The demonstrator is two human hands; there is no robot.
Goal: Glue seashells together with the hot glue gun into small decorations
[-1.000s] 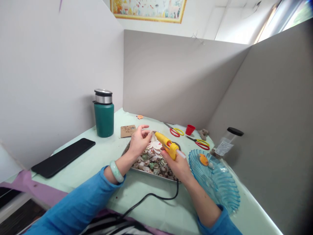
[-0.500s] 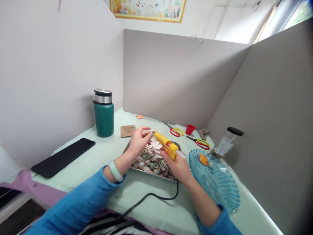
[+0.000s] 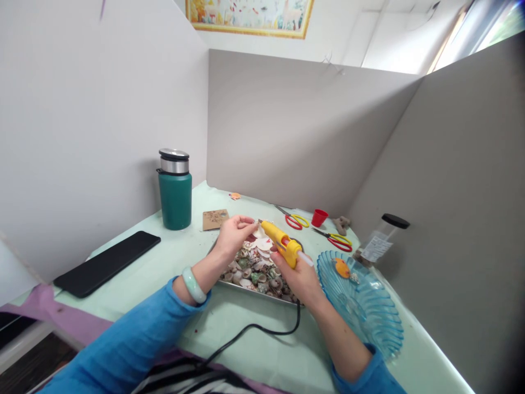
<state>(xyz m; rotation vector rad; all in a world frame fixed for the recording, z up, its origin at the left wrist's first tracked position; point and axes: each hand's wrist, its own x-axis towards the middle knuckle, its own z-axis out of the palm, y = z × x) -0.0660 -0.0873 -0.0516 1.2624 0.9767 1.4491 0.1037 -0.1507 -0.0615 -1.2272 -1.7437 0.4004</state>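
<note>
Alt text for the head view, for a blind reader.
Right hand aims a yellow glue gun at a small piece pinched in the left hand, above a metal tray of seashells, a blue glass dish beside it.

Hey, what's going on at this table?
The person's right hand grips a yellow glue gun, its nozzle aimed at a small piece pinched in the left hand, too small to identify. Both hands hover over a tray of shells. A blue dish stands to the right.
</note>
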